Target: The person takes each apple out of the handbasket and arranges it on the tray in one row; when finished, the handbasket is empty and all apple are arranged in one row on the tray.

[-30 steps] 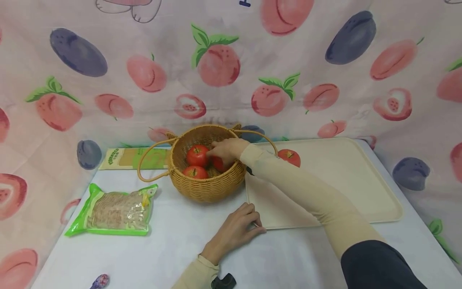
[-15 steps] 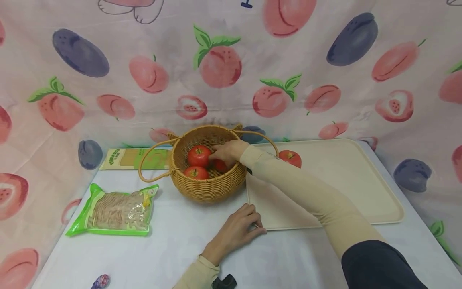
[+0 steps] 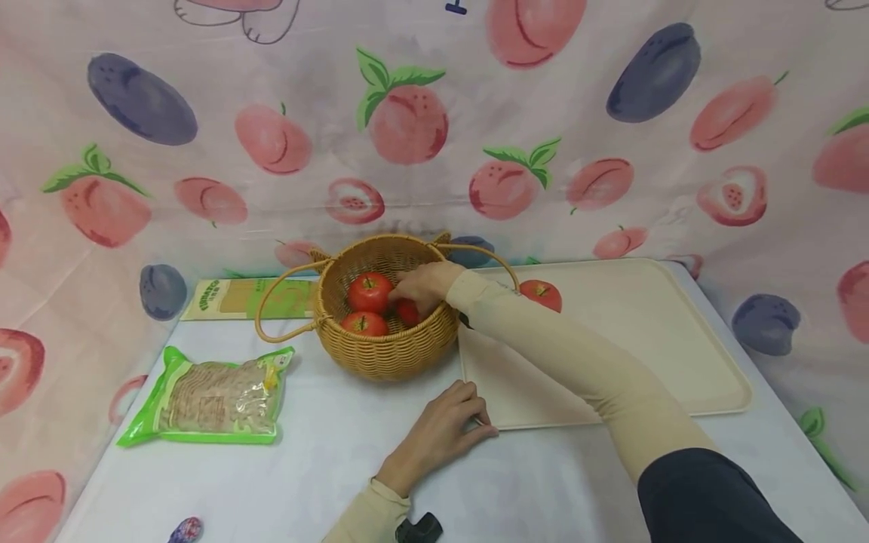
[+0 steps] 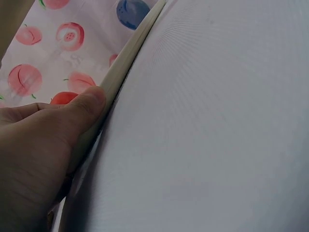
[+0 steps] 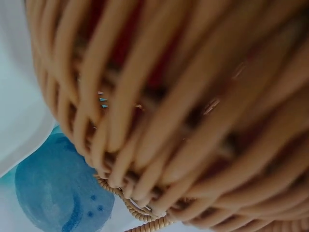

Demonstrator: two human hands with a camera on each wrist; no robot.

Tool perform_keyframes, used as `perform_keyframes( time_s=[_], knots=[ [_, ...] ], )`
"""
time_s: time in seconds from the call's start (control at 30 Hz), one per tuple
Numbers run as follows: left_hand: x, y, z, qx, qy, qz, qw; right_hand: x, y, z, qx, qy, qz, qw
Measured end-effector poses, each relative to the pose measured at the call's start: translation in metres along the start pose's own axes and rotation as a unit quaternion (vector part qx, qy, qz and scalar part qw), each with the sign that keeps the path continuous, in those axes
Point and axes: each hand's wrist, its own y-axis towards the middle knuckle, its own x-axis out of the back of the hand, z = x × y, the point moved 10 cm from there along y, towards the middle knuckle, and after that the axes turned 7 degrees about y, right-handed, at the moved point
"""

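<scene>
A wicker basket [image 3: 383, 360] with two looped handles stands at the back of the table in the head view. My right hand [image 3: 426, 285] reaches over its right rim, fingers curled down around a red apple [image 3: 407, 312]. Two more red apples, one behind [image 3: 370, 292] and one in front [image 3: 364, 324], lie at its left. Basket weave fills the right wrist view and hides that hand. My left hand [image 3: 443, 424] grips the near left corner of a cream tray [image 3: 652, 339]; in the left wrist view the thumb [image 4: 91, 102] lies on the tray's rim [image 4: 123, 72].
Another red apple [image 3: 541, 294] sits on the tray, partly behind my right sleeve. On the left lies a green-edged bag of sliced bread [image 3: 213, 398]. A flat green and tan packet [image 3: 234, 299] lies behind it, and a wrapped lollipop [image 3: 186, 530] is near the front edge.
My right hand stays in the basket at the apple, with its fingers shifting only slightly. The left hand and the tray hold their place; the whole view sways a little.
</scene>
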Motion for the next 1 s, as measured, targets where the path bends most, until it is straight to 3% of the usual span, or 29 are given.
perform_keyframes(
  time_s=[0.17,0.67,1.0],
  knots=[
    [0.000,0.000,0.001,-0.003,0.001,-0.005,1.0000,0.005,0.000,0.006,0.021,0.003,-0.011,0.9997],
    [0.002,0.000,0.001,-0.005,-0.004,-0.006,1.0000,0.015,-0.012,0.004,0.034,0.092,-0.050,0.9939],
    [0.000,0.000,0.000,-0.002,-0.012,-0.005,0.9999,0.027,-0.022,0.005,0.094,0.178,-0.119,0.9722]
  ],
)
